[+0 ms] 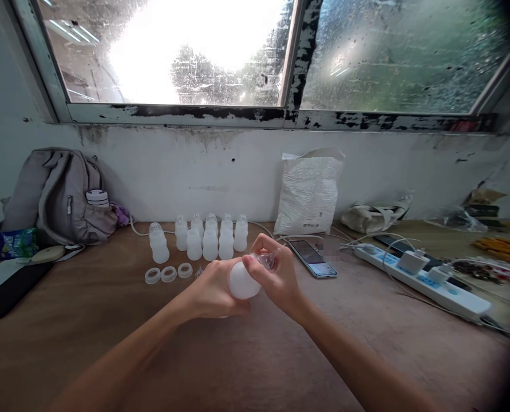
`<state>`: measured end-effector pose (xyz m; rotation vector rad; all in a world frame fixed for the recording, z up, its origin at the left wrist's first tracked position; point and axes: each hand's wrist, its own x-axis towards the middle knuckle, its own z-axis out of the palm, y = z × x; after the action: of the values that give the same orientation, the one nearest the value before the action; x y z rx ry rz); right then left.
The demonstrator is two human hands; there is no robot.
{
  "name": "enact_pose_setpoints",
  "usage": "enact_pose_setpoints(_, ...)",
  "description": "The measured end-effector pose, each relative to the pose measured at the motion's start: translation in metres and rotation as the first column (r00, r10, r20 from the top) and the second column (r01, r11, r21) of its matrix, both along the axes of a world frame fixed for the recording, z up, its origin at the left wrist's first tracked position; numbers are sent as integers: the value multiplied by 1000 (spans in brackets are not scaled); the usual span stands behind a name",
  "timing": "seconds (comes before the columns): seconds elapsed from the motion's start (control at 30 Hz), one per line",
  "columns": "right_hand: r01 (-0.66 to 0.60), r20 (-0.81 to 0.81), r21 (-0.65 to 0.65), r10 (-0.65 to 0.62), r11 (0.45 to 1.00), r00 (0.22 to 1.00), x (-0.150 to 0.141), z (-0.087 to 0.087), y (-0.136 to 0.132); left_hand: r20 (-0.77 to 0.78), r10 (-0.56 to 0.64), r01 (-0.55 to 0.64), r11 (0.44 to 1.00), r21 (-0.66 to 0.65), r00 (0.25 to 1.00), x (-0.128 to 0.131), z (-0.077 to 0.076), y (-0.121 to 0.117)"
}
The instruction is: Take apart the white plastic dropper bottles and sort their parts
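My left hand [214,292] is wrapped around a white, frosted baby bottle [242,281], tilted with its rounded end toward me. My right hand [276,277] pinches a clear piece [267,261] against the far side of the bottle; whether it is a teat or a cap I cannot tell. Beyond my hands stand several frosted baby bottles [210,243] with clear caps. One more capped bottle [159,245] stands apart on their left. In front of it lie white collar rings [168,274]. A small clear piece [199,271] is partly hidden behind my left hand.
A phone [312,258] lies right of my hands, near a white power strip [422,280] with chargers and cables. A white plastic mailer bag [309,194] leans on the wall. At left are a grey backpack [63,194] and a black flat object [14,293] on the brown table [255,366].
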<state>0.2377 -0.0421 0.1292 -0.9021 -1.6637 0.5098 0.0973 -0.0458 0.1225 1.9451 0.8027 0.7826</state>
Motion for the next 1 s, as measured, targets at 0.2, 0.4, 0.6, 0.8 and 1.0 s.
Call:
enact_pose_setpoints(0.2, -31, -19, 12, 31, 999, 999, -2, -2, 0, -19, -85, 82, 989, -124, 996, -6, 5, 5)
enact_pose_setpoints(0.4, -240, -32, 22, 240, 971, 970, -1, -9, -5, 247, -487, 538, 656, -529, 837, -7, -13, 16)
enact_pose_setpoints(0.6, -259, 41, -24, 259, 966, 965, 5, 8, -5, 82, -357, 362, 859, -361, 930, -20, 8, 14)
enact_pose_setpoints(0.8, -156, 103, -215, 181, 964, 978, 15, 19, 11, -430, 409, -197, 867, 457, 805, -38, 37, -3)
enact_pose_setpoints(1.0, -145, 197, -333, 219, 932, 956, 19, 14, 16, -511, 514, -130, 781, 611, 689, -34, 30, -4)
